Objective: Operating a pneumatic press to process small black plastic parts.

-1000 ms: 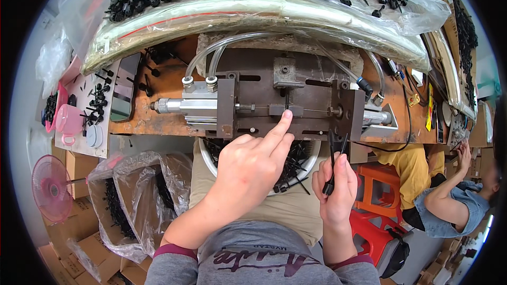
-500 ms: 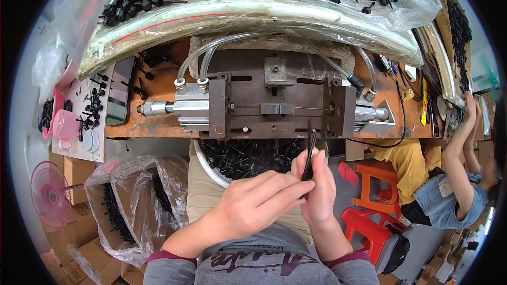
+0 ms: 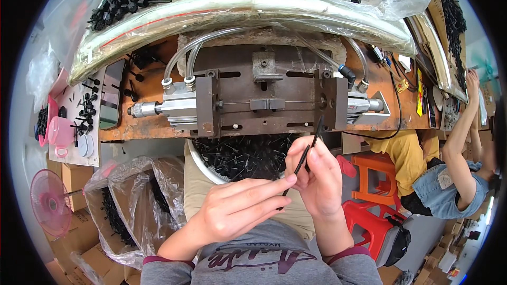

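Rust-stained tabletop [image 3: 401, 111] spans the upper field. Fingers [image 3: 309, 161] of the right hand [image 3: 317, 182] are closed on a thin black rod [image 3: 301, 161], long, straight and tilted toward 1 o'clock. Left hand [image 3: 237, 211] lies at 8 o'clock of the rod, its extended fingers [image 3: 274, 183] touching the rod's lower part. A basin of black parts [image 3: 237, 153] sits at 10 o'clock of the hands. A metal pneumatic fixture [image 3: 264, 103] stands at 12 o'clock, beyond the rod tip. Clear bags [image 3: 132, 200] lie at 9 o'clock.

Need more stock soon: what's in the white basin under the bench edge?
The white basin holds loose black plastic pieces. The bench and both hands cover its far and near parts.
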`<control>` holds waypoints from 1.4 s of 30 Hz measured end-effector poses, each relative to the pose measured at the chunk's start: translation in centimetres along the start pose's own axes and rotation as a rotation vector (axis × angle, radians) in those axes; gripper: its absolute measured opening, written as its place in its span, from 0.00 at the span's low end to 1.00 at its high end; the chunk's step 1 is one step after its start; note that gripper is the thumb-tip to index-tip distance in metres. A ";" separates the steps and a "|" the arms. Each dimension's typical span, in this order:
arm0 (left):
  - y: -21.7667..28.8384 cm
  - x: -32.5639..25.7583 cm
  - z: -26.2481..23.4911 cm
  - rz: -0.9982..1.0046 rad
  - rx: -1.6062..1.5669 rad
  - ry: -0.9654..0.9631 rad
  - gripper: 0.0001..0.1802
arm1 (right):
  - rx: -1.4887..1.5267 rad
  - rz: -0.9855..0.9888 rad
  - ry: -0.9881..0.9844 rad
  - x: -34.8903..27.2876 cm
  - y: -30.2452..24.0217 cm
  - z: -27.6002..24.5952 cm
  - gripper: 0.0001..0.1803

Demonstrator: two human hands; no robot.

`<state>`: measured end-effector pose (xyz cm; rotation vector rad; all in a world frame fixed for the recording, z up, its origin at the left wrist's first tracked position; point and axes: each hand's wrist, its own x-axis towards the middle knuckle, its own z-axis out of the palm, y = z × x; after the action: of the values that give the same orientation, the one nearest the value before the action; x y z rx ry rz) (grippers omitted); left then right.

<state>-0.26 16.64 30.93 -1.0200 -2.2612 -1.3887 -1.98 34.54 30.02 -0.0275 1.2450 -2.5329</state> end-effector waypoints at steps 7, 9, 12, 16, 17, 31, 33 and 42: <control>0.3 -0.2 -0.2 0.000 -0.001 0.006 0.16 | -0.247 -0.010 0.102 -0.2 -0.7 0.9 0.18; 0.4 -0.3 -0.2 -0.007 0.009 0.004 0.16 | -0.318 -0.032 0.112 -0.3 -0.8 1.0 0.17; 0.5 -0.4 -0.3 -0.017 0.029 -0.002 0.16 | -0.375 -0.066 0.127 -0.4 -0.7 0.8 0.15; 0.6 -0.7 -0.3 -0.008 0.043 0.003 0.16 | -0.417 -0.090 0.122 -0.6 -0.8 1.0 0.15; 0.6 -0.7 -0.3 -0.012 0.037 0.003 0.16 | -0.422 -0.089 0.124 -0.6 -0.8 1.0 0.15; -0.4 1.3 -0.4 -0.062 0.315 0.054 0.17 | -0.172 -0.081 0.153 -0.2 -0.1 -0.3 0.18; -1.2 2.0 0.1 -0.108 0.457 0.079 0.16 | -0.167 -0.100 0.142 -0.4 -0.2 -0.6 0.17; -3.0 3.3 1.1 -0.189 0.622 0.019 0.14 | -0.321 -0.138 0.199 -1.0 -0.1 -0.3 0.08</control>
<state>-4.55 18.11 30.36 -0.5930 -2.5680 -0.6518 -1.09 35.15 30.08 0.0705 1.7754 -2.4681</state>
